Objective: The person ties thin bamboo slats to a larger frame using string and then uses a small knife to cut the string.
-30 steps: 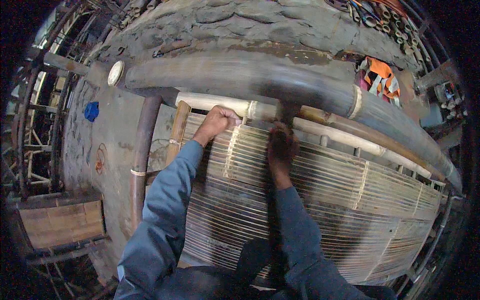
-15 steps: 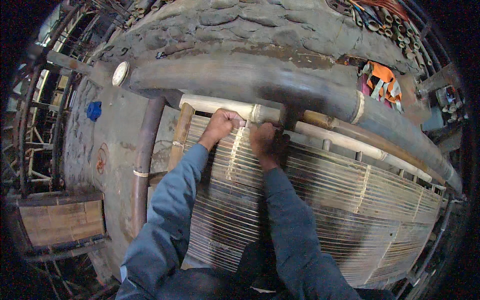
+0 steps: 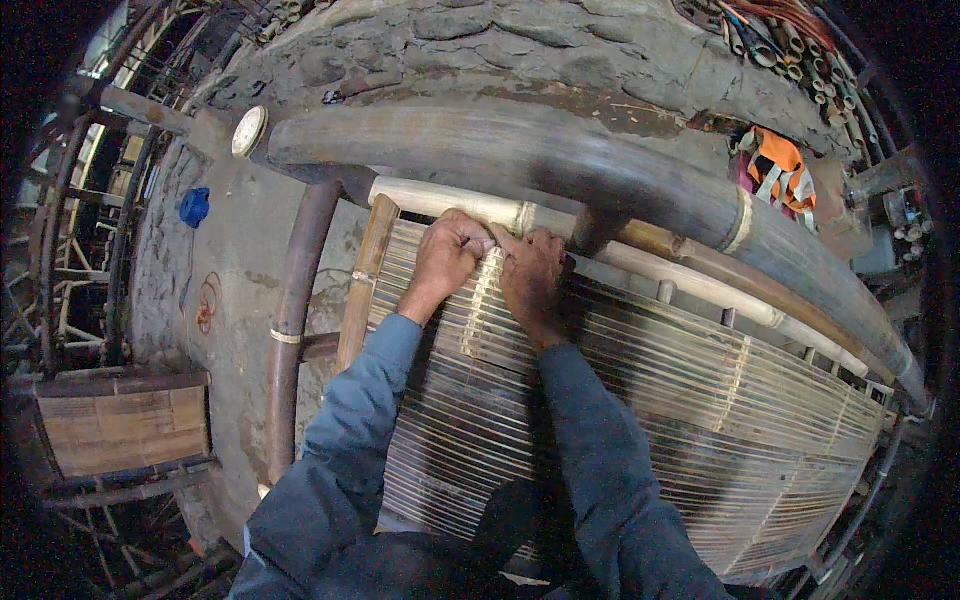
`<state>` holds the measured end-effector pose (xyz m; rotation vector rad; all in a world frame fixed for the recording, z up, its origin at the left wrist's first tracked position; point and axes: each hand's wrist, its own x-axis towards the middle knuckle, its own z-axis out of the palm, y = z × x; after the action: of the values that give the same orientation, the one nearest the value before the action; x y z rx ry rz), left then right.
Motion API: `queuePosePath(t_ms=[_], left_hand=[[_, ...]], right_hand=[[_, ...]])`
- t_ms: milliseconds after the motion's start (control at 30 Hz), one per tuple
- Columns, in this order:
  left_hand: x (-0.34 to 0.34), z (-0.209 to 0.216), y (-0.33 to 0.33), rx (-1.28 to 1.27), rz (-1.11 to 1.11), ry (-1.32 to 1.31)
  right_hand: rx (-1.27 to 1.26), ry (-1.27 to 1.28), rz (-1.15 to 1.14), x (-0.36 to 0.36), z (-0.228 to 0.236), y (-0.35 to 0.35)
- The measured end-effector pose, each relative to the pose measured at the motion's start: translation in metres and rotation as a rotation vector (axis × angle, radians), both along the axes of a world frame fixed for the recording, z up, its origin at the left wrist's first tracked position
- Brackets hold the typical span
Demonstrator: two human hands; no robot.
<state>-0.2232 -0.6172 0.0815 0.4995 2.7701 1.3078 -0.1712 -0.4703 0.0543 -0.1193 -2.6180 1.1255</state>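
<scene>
A slatted bamboo panel [image 3: 610, 335] made of many thin pale rods lies in front of me. A braided pale binding strip [image 3: 478, 305] crosses its rods. At the strip's upper end, my left hand [image 3: 448, 258] pinches it between thumb and finger. My right hand [image 3: 532, 275] meets it there, fingers bent and pressed in close to the left fingertips. Just beyond both hands runs a pale bamboo pole [image 3: 445, 203] along the panel's far edge. Exactly how the strip's end passes between the fingers is hidden.
A thick dark bamboo beam [image 3: 420, 140] spans behind the panel, with a dark post [image 3: 300, 290] on the left. Farther off are a blue object [image 3: 194, 207], an orange and grey cloth [image 3: 780, 170], stacked bamboo tubes [image 3: 815, 75] and a stone wall [image 3: 450, 40]. A woven-topped bamboo bench [image 3: 125, 430] stands left.
My right hand has come in closer to the left, its fingers now reaching to the left fingertips. My left hand stays at the strip's end. The whole view has shifted slightly.
</scene>
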Motion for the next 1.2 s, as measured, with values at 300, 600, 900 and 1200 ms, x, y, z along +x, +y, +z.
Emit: queuePosePath(t_ms=[300, 600, 900, 1200], left_hand=[[-0.005, 0.01, 0.0, 0.126, 0.086, -0.156], [0.03, 0.01, 0.023, 0.053, -0.083, 0.188], [0.07, 0.001, 0.054, -0.128, -0.2, 0.097], [0.114, 0.025, 0.026, -0.224, -0.519, 0.241]], right_hand=[[-0.047, 0.104, 0.013, 0.002, 0.001, 0.007], [-1.176, -0.061, -0.115, 0.069, 0.023, 0.043], [-1.455, -0.121, -0.113, 0.061, 0.021, 0.066], [-0.676, -0.098, 0.016, 0.109, 0.03, 0.109]])
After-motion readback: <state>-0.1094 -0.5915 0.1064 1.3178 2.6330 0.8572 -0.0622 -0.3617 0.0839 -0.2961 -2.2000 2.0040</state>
